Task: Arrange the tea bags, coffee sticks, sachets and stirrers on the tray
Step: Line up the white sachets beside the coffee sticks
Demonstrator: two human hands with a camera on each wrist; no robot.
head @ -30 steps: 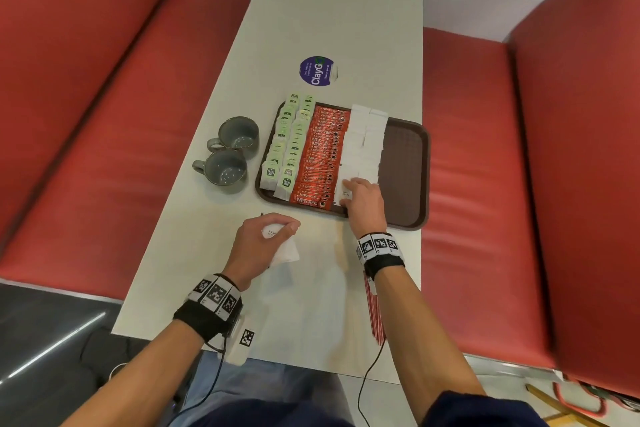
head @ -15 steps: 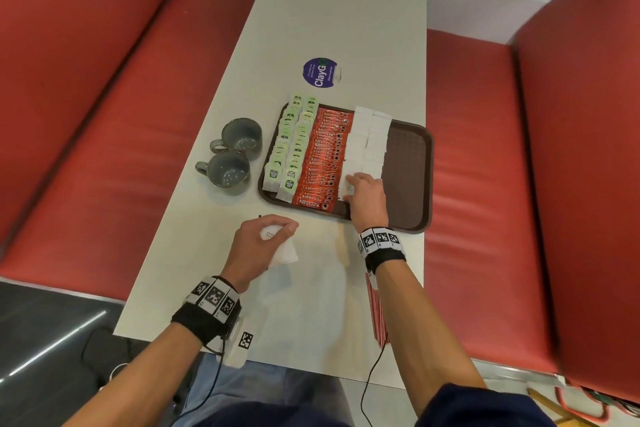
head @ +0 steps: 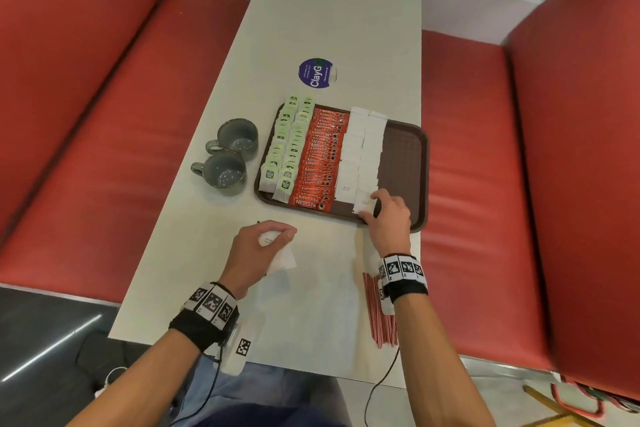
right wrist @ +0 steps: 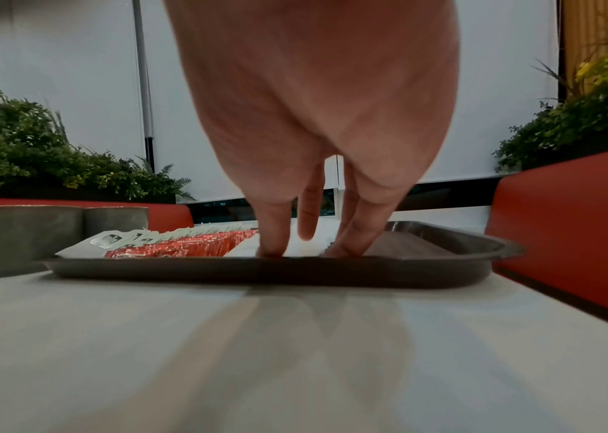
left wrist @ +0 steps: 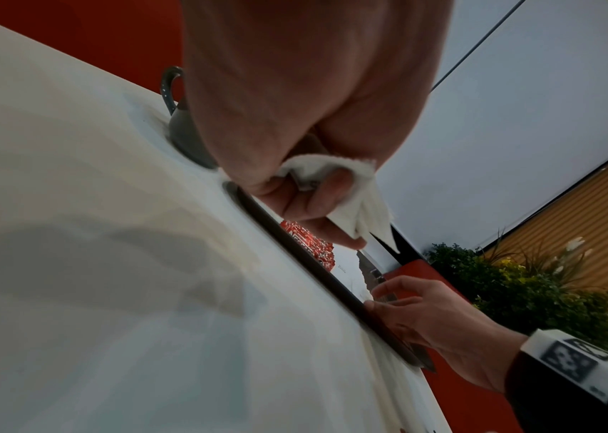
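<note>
Two grey mugs (head: 231,156) sit on table left of brown tray (head: 408,163). Tray, L to R: green tea bags (head: 287,146), red coffee sticks (head: 320,159), white sachets (head: 362,152); right strip bare. Left hand (head: 258,246) over table, fingers curled round spare sachets (head: 282,255). Right hand (head: 389,215), fingertips straight, pressing nearest sachet (head: 363,205) at tray's near edge. Red stirrers (head: 379,317) lie on table by right wrist.

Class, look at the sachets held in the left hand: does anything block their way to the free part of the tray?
Nothing visible lies on the table between the sachets in the left hand and the tray, but the right hand rests there.
</note>
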